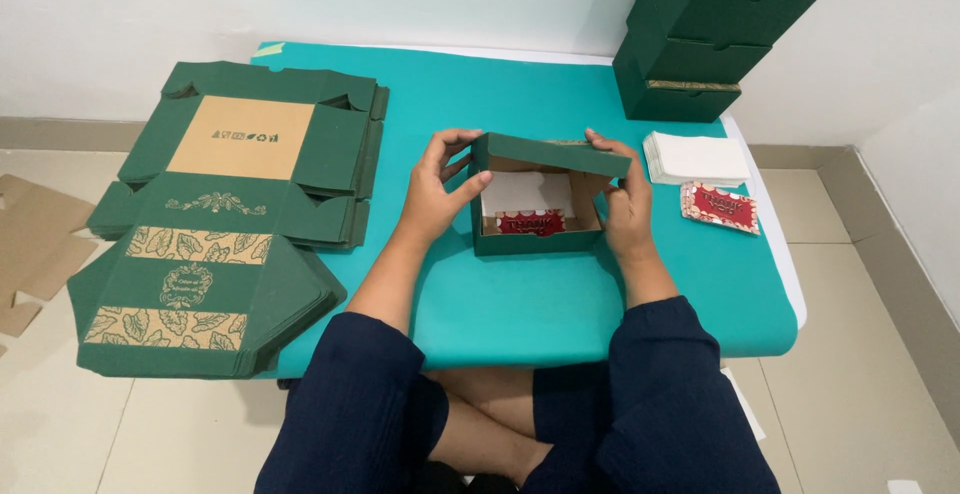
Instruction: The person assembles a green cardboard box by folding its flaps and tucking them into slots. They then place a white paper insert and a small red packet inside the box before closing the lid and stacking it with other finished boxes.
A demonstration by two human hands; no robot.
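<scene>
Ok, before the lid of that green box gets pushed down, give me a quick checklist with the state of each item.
1. Both hands on the box: ok. The left hand grips the left wall and lid edge, and the right hand holds the right side.
2. Lid position: ok. The green box has its lid half lowered, with the inside open to view.
3. Contents inside: ok. A red card and a white sheet lie in it.
4. Side flaps tucked: cannot tell, since the hands hide them.
5. Space around the box on the teal mat: ok. The spare red cards and white stack lie apart to the right.
</scene>
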